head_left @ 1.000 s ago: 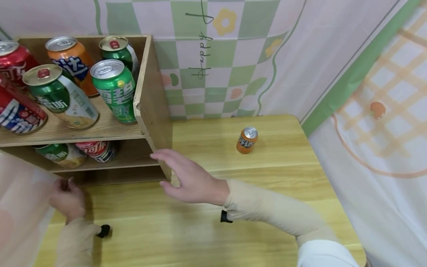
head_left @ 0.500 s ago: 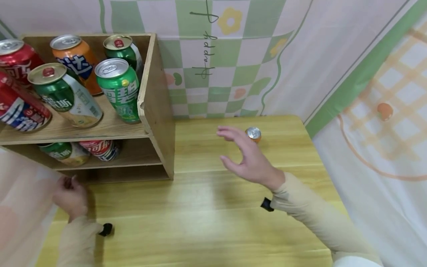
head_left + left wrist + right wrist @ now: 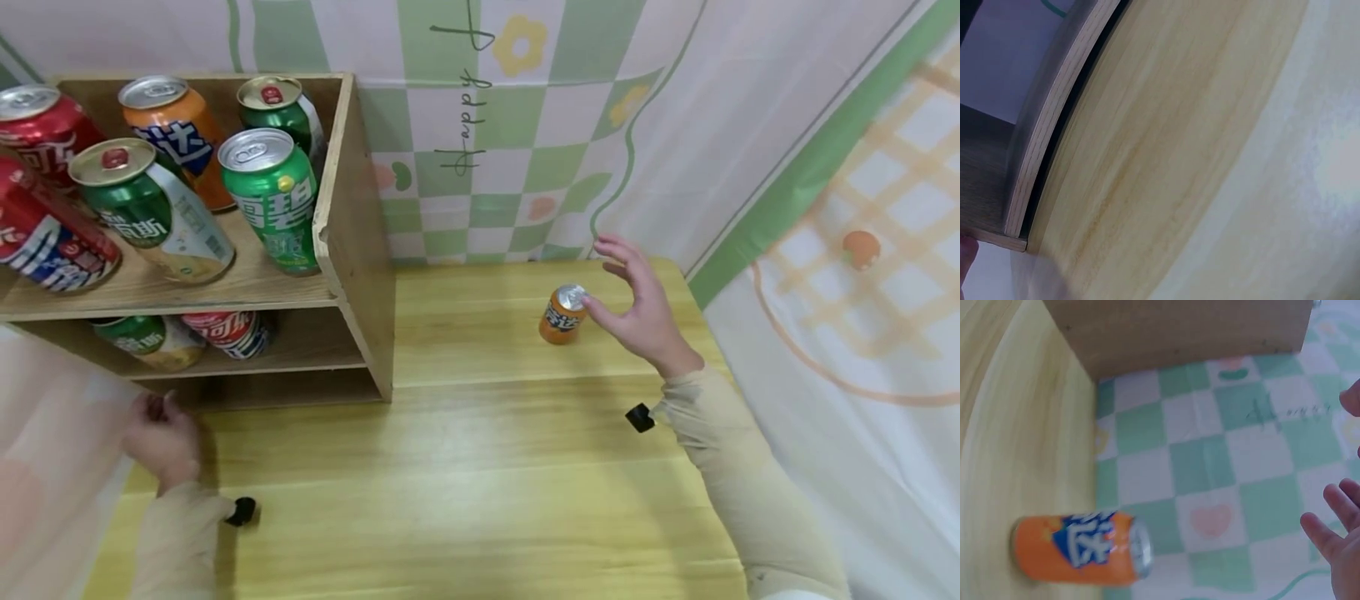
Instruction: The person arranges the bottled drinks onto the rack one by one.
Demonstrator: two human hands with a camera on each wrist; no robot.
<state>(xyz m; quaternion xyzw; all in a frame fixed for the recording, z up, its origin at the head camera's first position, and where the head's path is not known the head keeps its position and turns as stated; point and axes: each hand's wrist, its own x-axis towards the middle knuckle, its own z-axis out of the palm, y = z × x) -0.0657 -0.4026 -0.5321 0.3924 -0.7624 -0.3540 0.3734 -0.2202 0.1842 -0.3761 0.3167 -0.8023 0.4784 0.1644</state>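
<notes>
My right hand is beside a small orange soda can standing upright on the table. Its fingers are spread and bent, with the thumb tip overlapping the can's silver top in the head view. In the right wrist view the same can shows at lower left, apart from the fingers. My left hand is at the lower left corner of a wooden shelf, its fingers loosely curled. One fingertip of it appears right at the shelf's corner in the left wrist view.
Several cans fill the upper shelf, among them a green Sprite can, an orange can and a green-and-white can. Below lies a red can. A checkered cloth hangs behind the wooden table.
My right hand has moved from the shelf's right side panel rightward across the table, past the front of the small can, to its right side. The left hand has stayed by the shelf corner.
</notes>
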